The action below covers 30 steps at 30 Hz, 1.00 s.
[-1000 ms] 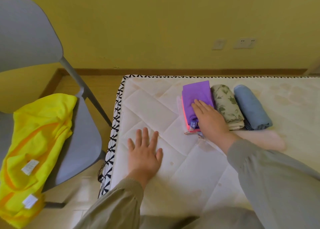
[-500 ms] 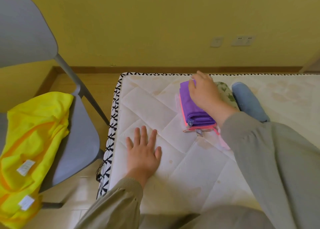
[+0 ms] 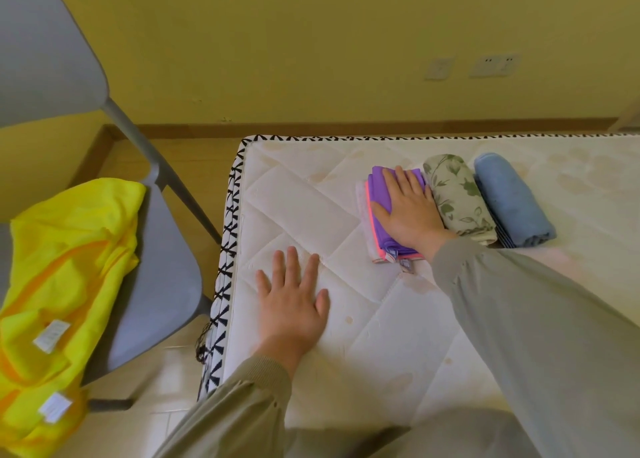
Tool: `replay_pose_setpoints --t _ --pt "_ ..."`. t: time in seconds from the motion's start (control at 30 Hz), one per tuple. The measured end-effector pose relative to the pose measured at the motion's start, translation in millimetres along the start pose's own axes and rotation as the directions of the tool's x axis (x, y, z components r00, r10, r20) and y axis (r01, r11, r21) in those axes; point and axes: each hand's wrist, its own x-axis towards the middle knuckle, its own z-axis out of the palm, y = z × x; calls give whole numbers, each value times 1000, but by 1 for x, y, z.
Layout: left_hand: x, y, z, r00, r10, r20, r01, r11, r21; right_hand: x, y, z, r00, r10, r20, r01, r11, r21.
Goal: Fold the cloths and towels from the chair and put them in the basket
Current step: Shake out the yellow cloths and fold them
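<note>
A folded purple cloth (image 3: 379, 194) with a pink layer under it lies on the white mattress (image 3: 311, 215). My right hand (image 3: 408, 212) presses flat on top of it with straight fingers. My left hand (image 3: 294, 305) rests flat on the bare mattress, nearer to me and to the left. Beside the purple stack lie a rolled leaf-print cloth (image 3: 457, 198) and a rolled blue towel (image 3: 509, 198). A crumpled yellow cloth (image 3: 65, 274) with orange trim lies on the grey chair (image 3: 156, 284) at the left. No basket is in view.
The chair stands close to the mattress's left edge, its back leg slanting up toward the wall. A yellow wall with sockets (image 3: 495, 65) and a wooden skirting runs behind the mattress. Pale floor tiles show between the chair and the mattress.
My right hand slid from the far end of the purple cloth back toward its middle, and the leaf-print roll shows again. My left hand has stayed in place.
</note>
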Motion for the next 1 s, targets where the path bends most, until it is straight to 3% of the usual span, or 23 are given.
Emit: replay_pose_setpoints --t 0.13,0.33,0.57,0.7,0.8,1.0 --pt "1 -1 2 1000 5 -7 -5 1000 8 0 -1 -5 1000 -5 -6 5 1000 -3" --pt "1 -4 2 1000 11 12 -11 1000 -23 -4 -19 -34 999 -26 -47 18 989 -150" --pt "-19 -20 -14 985 161 65 -159 987 -37 -56 -48 -42 994 -103 -28 96 977 -190" --pt "-41 -46 -27 976 191 109 -197 979 51 -81 -75 -36 976 -192 -104 183 979 -87" --pt "-50 -75 -45 972 178 151 -191 978 80 -95 -113 -26 978 -193 -73 195 981 21" --pt "-72 -145 -67 996 -66 62 54 981 187 -103 -205 0 981 -169 95 141 959 246"
